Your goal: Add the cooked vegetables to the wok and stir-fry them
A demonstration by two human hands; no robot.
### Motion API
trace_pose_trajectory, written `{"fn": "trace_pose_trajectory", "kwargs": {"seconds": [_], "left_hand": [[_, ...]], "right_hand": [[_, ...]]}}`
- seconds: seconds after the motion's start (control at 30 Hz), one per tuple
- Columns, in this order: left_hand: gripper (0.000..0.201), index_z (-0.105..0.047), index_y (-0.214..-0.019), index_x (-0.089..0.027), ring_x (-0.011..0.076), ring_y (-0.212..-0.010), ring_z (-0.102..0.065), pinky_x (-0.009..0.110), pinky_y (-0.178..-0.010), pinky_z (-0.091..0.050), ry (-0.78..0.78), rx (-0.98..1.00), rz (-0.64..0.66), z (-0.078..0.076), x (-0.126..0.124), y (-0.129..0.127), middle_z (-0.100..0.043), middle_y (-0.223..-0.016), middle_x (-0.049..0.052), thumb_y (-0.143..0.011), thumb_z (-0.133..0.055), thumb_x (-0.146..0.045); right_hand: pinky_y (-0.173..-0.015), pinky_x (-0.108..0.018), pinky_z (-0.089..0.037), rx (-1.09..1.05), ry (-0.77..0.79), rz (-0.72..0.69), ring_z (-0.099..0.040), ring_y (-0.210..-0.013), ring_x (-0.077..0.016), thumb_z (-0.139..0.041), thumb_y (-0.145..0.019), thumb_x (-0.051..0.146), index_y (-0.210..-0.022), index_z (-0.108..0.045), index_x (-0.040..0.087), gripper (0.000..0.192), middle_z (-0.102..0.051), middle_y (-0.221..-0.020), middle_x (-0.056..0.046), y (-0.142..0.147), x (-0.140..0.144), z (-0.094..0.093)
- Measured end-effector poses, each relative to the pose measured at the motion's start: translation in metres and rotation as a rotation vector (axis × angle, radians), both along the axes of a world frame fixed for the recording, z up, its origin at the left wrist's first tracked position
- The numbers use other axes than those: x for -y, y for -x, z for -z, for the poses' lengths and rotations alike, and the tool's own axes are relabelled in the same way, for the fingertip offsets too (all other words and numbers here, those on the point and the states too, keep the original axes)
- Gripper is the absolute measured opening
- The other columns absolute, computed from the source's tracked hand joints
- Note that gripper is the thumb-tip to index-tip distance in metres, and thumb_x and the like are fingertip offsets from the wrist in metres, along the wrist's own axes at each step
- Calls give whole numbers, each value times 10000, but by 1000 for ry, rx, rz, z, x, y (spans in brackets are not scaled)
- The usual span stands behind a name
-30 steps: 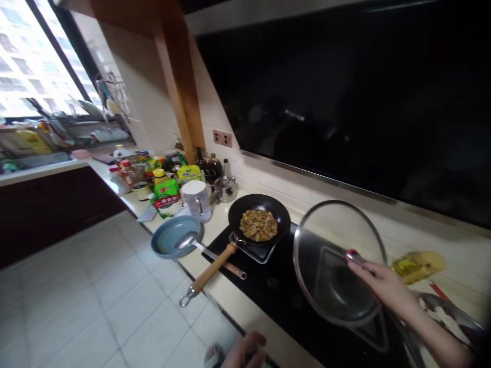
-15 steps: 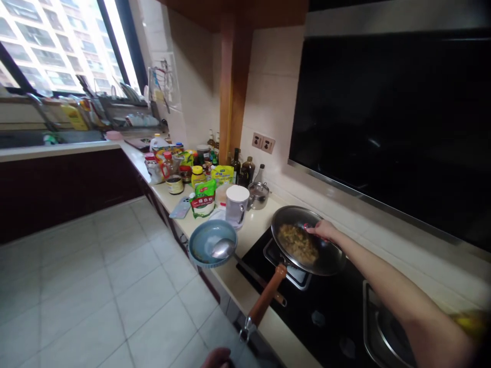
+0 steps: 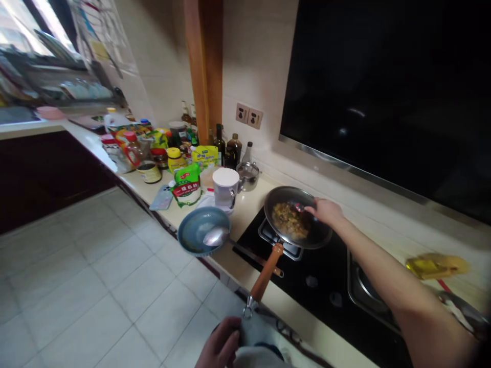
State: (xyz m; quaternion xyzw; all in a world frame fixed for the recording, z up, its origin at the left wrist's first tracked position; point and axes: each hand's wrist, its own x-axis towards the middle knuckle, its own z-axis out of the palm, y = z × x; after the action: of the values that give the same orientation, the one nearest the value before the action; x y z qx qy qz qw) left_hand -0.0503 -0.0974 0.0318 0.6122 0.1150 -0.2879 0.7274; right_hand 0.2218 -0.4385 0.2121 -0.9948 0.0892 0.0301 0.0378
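My right hand [image 3: 327,210] reaches over the far side of a wok [image 3: 322,232], its fingers closed around a small shiny thing with red on it [image 3: 299,207], too little seen to name. Chopped, browned food [image 3: 289,222] lies in the wok, which rests on the left burner. The wok's wooden handle [image 3: 267,273] points toward me. Just below the handle's metal ring, apart from it, my left hand [image 3: 223,343] has its fingers curled in; whatever they may hold is hidden. Left of the stove sits a blue bowl [image 3: 191,232] with a metal ladle [image 3: 216,236] laid across it.
Behind the bowl stand a white-lidded pitcher [image 3: 225,190], a green sugar bag [image 3: 186,186] and a phone [image 3: 161,197]. Several jars and bottles crowd the counter farther left. A glass pot [image 3: 248,176] is by the wall. The black range hood [image 3: 383,102] hangs above.
My view has tilted down and shifted right. My left hand has risen farther into view, near the wok handle. My right hand stays over the wok, with the small red-marked thing now plainer.
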Motion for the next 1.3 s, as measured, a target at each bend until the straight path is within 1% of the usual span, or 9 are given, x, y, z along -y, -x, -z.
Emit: {"fn": "trace_pose_trajectory", "kwargs": {"seconds": [0.13, 0.2, 0.27, 0.4, 0.5, 0.63, 0.77, 1.1, 1.3], "left_hand": [[630, -362, -1310, -244, 113, -576, -489, 252, -532, -405, 162, 171, 28, -25, 12, -6, -507, -708, -23, -801, -550, -565], [716, -213, -1395, -270, 121, -642, -525, 267, -586, -437, 262, 257, 32, -41, 23, -13, -558, -828, 12, -819, -575, -492], [708, -207, -1392, -246, 124, -642, -543, 273, -599, -454, 245, 314, -12, -52, 38, -18, -577, -821, 18, -829, -571, -475], [501, -362, -1219, -204, 71, -389, -392, 188, -383, -310, 35, 331, -159, -58, 69, -17, -425, -512, -102, -852, -495, -518], [470, -387, -1144, -206, 55, -331, -324, 162, -325, -236, 20, 318, -170, -59, 88, -7, -408, -474, -120, -844, -461, -560], [483, -388, -1105, -200, 55, -312, -355, 159, -323, -274, 95, 302, -176, -65, 101, 3, -434, -457, -122, -816, -493, -573], [545, -372, -1156, -200, 88, -397, -494, 188, -390, -384, 220, 234, -225, -62, 93, 15, -523, -535, -85, -789, -543, -565], [511, -451, -1108, -182, 89, -458, -491, 208, -441, -392, 134, 28, -432, 13, 45, 123, -527, -575, -64, -769, -576, -544], [497, -462, -1119, -177, 91, -487, -493, 213, -465, -373, 115, -67, -468, 27, 38, 157, -528, -596, -51, -780, -567, -526]], "right_hand": [[-575, -252, -383, 302, -119, -135, -595, -603, -157, -356, -907, 552, -840, -625, 211, 439, -664, -676, -27, 101, 4, 15], [-546, -246, -377, 200, -165, -115, -591, -564, -154, -366, -908, 543, -799, -612, 223, 418, -640, -612, -6, 151, 10, 45], [-560, -246, -397, 11, -148, -12, -638, -641, -178, -435, -897, 494, -889, -617, 224, 326, -670, -658, -18, 186, 17, 86], [-666, -280, -464, -200, -75, 139, -679, -850, -240, -544, -849, 479, -1240, -497, 162, 506, -713, -892, -108, 207, 24, 156], [-702, -314, -484, -184, -58, 139, -673, -903, -266, -479, -866, 541, -1242, -502, 157, 538, -705, -960, -144, 202, 19, 181], [-744, -330, -490, -165, -15, 127, -663, -940, -267, -436, -881, 558, -1164, -573, 196, 480, -704, -961, -139, 195, 10, 194], [-781, -317, -484, -147, 43, 124, -649, -973, -251, -432, -902, 506, -1183, -585, 206, 438, -697, -1009, -135, 193, 8, 203], [-800, -318, -471, -94, 104, 61, -634, -1006, -272, -426, -910, 454, -1201, -603, 183, 436, -697, -1042, -132, 196, 7, 207], [-823, -306, -466, -91, 91, 69, -633, -1007, -250, -451, -901, 439, -1214, -602, 185, 430, -693, -1062, -131, 197, 5, 206]]}}
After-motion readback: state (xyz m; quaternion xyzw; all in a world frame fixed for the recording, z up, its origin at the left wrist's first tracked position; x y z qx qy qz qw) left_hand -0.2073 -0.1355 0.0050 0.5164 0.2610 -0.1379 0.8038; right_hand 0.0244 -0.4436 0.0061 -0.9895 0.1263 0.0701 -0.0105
